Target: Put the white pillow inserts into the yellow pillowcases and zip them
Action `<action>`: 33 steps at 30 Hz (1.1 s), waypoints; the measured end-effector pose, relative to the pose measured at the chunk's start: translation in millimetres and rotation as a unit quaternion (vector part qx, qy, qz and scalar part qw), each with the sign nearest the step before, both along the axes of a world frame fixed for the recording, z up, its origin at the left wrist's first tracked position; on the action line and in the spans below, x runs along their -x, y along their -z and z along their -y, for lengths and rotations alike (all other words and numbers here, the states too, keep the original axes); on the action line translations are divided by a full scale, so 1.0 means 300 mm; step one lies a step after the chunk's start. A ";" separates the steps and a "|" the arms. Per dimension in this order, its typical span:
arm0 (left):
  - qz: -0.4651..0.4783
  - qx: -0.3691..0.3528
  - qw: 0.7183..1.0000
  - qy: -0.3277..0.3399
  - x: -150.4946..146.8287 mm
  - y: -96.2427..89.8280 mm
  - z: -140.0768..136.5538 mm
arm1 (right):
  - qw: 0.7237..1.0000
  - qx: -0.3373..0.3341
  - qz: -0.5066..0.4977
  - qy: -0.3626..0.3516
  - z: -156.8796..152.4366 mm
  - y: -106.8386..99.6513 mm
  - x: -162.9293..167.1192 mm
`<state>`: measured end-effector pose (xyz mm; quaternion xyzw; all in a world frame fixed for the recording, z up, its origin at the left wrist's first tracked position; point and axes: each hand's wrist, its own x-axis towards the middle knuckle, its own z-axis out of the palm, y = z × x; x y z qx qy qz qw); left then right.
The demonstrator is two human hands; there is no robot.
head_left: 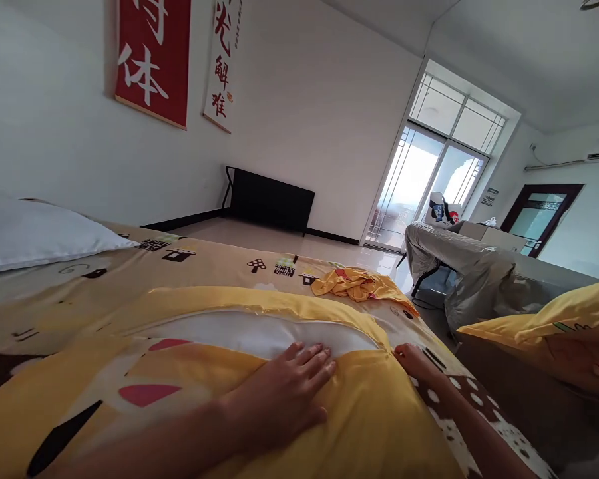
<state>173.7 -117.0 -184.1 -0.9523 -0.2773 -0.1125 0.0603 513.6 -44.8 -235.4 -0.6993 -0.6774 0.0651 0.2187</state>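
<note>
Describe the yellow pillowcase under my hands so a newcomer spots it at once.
Start from the beige patterned bedsheet. On it, nearest the camera, lies a yellow fabric pillowcase, your left hand resting at its slit and your right hand at the slit's right end. Unlike the crumpled yellow cloth beyond it, it is spread out, a white insert showing through.

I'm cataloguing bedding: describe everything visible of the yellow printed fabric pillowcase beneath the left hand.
The yellow printed fabric pillowcase looks smooth, with pink and black shapes toward the left. It lies on the beige patterned bedsheet, its opening gaping over a smooth white pillow. The left hand lies across the near edge; the right hand grips the opening's right end.
</note>
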 end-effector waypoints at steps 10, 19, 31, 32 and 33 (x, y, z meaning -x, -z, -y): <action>-0.022 -0.062 0.998 -0.005 -0.045 -0.079 -0.020 | 0.956 0.028 0.231 -0.176 0.002 -0.434 0.419; -0.127 -0.109 0.985 0.050 -0.184 -0.100 -0.092 | 0.986 -0.071 0.149 -0.027 -0.045 -0.186 0.397; 0.094 -0.022 0.992 0.084 -0.309 0.061 -0.228 | 0.993 -0.118 -0.018 0.010 -0.019 -0.208 0.291; 0.116 -0.004 0.991 0.069 -0.291 0.078 -0.228 | 0.993 -0.117 -0.025 0.014 -0.018 -0.204 0.295; 0.130 0.014 0.990 0.054 -0.275 0.089 -0.228 | 0.993 -0.115 -0.028 0.020 -0.019 -0.200 0.299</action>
